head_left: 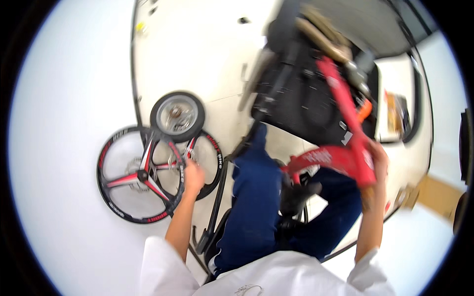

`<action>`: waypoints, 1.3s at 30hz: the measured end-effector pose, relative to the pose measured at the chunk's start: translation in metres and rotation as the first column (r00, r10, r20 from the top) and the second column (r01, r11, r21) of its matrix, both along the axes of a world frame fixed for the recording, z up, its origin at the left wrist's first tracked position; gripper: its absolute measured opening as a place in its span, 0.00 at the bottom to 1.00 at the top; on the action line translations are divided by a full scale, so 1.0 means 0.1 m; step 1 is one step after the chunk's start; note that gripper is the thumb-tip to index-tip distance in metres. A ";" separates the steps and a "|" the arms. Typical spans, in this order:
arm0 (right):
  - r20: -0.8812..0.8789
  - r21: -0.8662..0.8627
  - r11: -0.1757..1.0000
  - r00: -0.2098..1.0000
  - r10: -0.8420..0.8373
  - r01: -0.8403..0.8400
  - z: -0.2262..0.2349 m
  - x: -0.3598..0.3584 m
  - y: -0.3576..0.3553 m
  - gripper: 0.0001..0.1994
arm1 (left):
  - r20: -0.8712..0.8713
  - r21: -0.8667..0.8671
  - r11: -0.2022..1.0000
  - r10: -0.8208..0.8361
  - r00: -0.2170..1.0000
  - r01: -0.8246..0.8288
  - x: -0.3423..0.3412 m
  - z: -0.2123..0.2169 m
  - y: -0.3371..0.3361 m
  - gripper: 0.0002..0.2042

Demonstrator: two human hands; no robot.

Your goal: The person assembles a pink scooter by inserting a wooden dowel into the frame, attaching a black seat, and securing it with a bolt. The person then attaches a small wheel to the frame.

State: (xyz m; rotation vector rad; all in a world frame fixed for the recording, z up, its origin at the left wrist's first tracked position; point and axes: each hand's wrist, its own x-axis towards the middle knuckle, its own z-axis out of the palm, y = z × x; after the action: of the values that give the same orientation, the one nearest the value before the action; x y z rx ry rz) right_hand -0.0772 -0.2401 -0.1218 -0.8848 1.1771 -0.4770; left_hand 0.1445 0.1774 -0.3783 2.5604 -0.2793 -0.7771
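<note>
At the right, my right hand (379,157) is closed round the lower end of a red bicycle frame (340,93), which tilts up over a black case and is blurred by motion. A curved red part (321,159) of it reaches left above my knees. To the left, my left hand (194,178) grips the rim edge of a three-spoked bicycle wheel (143,175) with a black rim and red-and-white spokes; its fingertips are partly smeared. Behind it lies a second, similar wheel (213,148). A small grey-hubbed wheel with a black tyre (198,116) overlaps both at the top.
The open black case (291,111) holds tools, among them tan-handled ones (326,42) and an orange item (364,109). A packet (395,113) lies right of it. A cardboard box (437,197) stands at the far right. A dark bar (217,197) runs beside my left leg.
</note>
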 end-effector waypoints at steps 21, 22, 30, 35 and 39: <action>0.326 -0.077 0.997 0.945 0.031 -0.006 -0.05 -0.18 0.03 0.14 | -0.651 -0.693 0.297 -0.648 0.395 -0.657 -1.35 3.19 -2.99 0.11; 0.329 -0.081 0.996 0.944 0.005 0.022 -0.04 -0.26 0.04 0.14 | -0.659 -0.686 0.305 -0.645 0.387 -0.660 -1.38 3.19 -3.03 0.12; 0.461 -0.336 0.942 0.873 0.160 0.005 0.50 -0.86 0.20 0.14 | -0.446 -0.894 0.315 -0.689 0.571 -0.319 -1.55 3.44 -3.21 0.12; 0.630 -0.177 0.984 0.769 0.108 0.006 0.79 -0.94 0.32 0.13 | -0.220 -0.869 0.450 -0.724 0.653 0.206 -1.78 3.52 -3.36 0.13; 0.646 -0.111 0.989 0.749 0.147 -0.099 0.58 -1.26 0.31 0.12 | 0.129 -0.815 0.368 -0.637 0.760 0.447 -1.79 3.67 -3.21 0.10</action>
State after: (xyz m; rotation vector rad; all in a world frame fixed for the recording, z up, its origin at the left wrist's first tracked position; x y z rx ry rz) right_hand -0.2032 -0.2093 -0.0643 -0.7536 0.4501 -0.6557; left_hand -0.0340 -0.1436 -0.0113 1.4283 -1.1831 -0.8525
